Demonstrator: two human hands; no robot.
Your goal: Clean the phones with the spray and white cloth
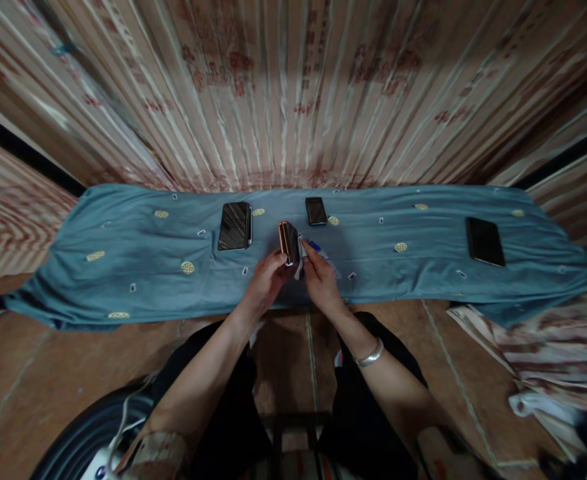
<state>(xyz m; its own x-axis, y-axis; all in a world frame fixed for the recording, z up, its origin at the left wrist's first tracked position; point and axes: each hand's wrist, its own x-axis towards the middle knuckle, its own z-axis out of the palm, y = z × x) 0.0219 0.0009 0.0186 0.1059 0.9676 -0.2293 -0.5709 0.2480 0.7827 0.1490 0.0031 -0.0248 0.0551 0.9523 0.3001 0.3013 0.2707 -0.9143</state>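
Observation:
Above the near half of the blue cloth, my left hand (269, 275) is closed on a phone-like device (287, 243) with a copper-coloured edge, held tilted up on its side. Right beside it, my right hand (319, 272) pinches a crumpled white and blue wipe or cloth (318, 249) against the device's right side. A dark tablet-like device (234, 226) lies to the left, seemingly on top of another. Just beyond my hands is a small dark device (316, 211). Far to the right lies another dark tablet-like device (486, 241).
The blue patterned cloth (138, 253) covers a long, low surface. Striped curtains (293, 100) hang behind it. At the lower left stand a round black ribbed object (83, 440) and a white cable. Bunched fabric (533, 340) hangs at the right.

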